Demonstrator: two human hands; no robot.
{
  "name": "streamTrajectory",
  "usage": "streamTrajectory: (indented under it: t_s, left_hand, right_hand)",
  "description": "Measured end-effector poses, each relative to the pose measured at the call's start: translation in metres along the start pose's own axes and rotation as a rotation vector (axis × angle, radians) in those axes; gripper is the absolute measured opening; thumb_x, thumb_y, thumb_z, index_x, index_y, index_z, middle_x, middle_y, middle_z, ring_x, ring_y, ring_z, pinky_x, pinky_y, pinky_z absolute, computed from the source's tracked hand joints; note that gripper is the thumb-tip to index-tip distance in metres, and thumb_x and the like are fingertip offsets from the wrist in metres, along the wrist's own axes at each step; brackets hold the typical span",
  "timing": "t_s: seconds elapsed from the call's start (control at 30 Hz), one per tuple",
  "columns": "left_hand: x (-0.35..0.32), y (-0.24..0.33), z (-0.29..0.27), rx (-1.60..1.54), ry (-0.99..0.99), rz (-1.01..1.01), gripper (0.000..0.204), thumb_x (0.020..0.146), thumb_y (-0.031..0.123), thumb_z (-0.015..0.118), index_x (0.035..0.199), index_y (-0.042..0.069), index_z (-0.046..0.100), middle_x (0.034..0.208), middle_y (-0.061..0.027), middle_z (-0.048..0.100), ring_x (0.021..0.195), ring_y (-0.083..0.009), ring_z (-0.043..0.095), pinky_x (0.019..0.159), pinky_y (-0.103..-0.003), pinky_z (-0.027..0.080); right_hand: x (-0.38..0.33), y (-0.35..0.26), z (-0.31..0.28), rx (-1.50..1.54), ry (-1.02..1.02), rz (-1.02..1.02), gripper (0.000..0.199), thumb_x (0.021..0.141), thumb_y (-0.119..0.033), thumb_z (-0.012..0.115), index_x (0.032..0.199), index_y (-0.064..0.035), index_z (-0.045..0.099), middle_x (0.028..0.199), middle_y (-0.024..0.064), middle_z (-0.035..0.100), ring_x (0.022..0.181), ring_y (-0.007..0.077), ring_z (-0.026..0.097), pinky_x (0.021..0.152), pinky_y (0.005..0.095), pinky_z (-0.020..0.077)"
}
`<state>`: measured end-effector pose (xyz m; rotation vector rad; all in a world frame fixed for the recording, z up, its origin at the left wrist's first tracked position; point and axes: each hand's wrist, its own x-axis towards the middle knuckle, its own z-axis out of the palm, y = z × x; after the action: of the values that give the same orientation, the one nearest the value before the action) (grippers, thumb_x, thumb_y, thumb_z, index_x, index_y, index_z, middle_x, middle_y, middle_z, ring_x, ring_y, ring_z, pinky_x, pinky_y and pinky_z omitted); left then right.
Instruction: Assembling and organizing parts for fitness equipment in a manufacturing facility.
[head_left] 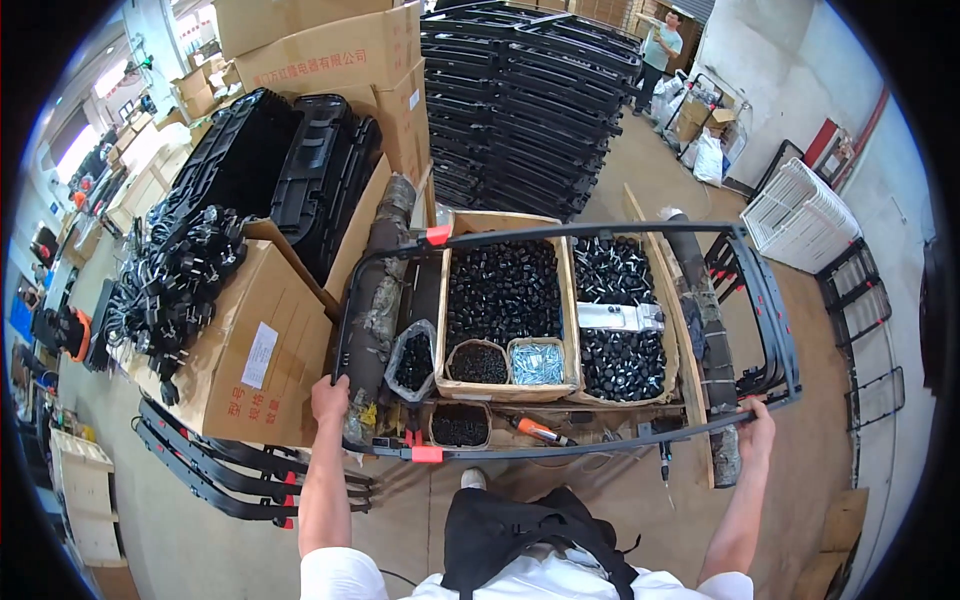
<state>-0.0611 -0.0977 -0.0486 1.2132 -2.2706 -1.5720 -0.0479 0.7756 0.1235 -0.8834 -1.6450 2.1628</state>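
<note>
A large black rounded metal frame (650, 229) with red pieces (427, 455) on its long rails spans the workbench, above the parts boxes. My left hand (330, 398) is closed around its near left corner. At its near right end, my right hand (757, 425) grips the rail, fingers partly hidden. Inside the frame's outline, a wooden box (444, 300) holds black round parts (505, 285), small dark screws (478, 362) and silver screws (537, 362). Beside it are black-headed bolts (622, 368) with a silver metal piece (620, 316) across them.
An orange-and-black power screwdriver (540, 430) lies near the bench's front. At left, a cardboard box (265, 345) bears tangled black cables (185, 290). Stacked black frames (520, 110) stand behind; white racks (803, 215) lean at right. A person (660, 55) stands far back.
</note>
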Motion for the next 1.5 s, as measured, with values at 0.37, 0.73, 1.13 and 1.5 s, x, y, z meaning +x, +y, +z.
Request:
streamTrajectory:
  t_s: [0.37,0.73,1.13,1.5]
  left_hand:
    - [0.001,0.021,0.020,0.616,0.176,0.434,0.032,0.098,0.024,0.070,0.117,-0.001,0.072,0.102,-0.0245,0.072,0.099,-0.0426,0.068,0.089,-0.046,0.053]
    - [-0.274,0.189,0.183,0.375,-0.892,0.256,0.013,0.101,0.014,0.072,0.106,0.002,0.075,0.094,-0.0020,0.070,0.086,-0.0115,0.064,0.077,-0.028,0.052]
    - [-0.412,0.214,0.360,0.870,-2.023,0.620,0.037,0.093,0.039,0.074,0.110,0.006,0.076,0.102,-0.0125,0.072,0.099,-0.0311,0.070,0.087,-0.042,0.055]
    - [-0.418,0.216,0.369,0.842,-2.042,0.441,0.051,0.087,0.040,0.079,0.116,-0.001,0.071,0.099,-0.0144,0.073,0.093,-0.0259,0.069,0.085,-0.039,0.054]
  right_hand:
    - [0.101,0.108,-0.008,0.058,-0.091,0.449,0.017,0.094,-0.011,0.060,0.109,-0.0037,0.064,0.113,0.0136,0.073,0.106,0.0294,0.070,0.095,0.0424,0.0548]
    - [-0.053,0.092,-0.004,-0.896,-0.667,0.378,0.020,0.095,-0.019,0.073,0.106,-0.0036,0.077,0.093,0.0035,0.077,0.087,0.0117,0.071,0.078,0.0315,0.0569]
    - [-0.090,0.022,0.006,-1.185,-1.335,-0.057,0.023,0.089,-0.021,0.071,0.107,-0.0065,0.074,0.096,0.0113,0.072,0.094,0.0309,0.068,0.087,0.0435,0.0542]
    - [-0.101,0.021,-0.006,-1.090,-1.078,-0.341,0.021,0.087,-0.023,0.074,0.098,-0.0049,0.074,0.098,0.0095,0.072,0.097,0.0300,0.067,0.090,0.0400,0.0523]
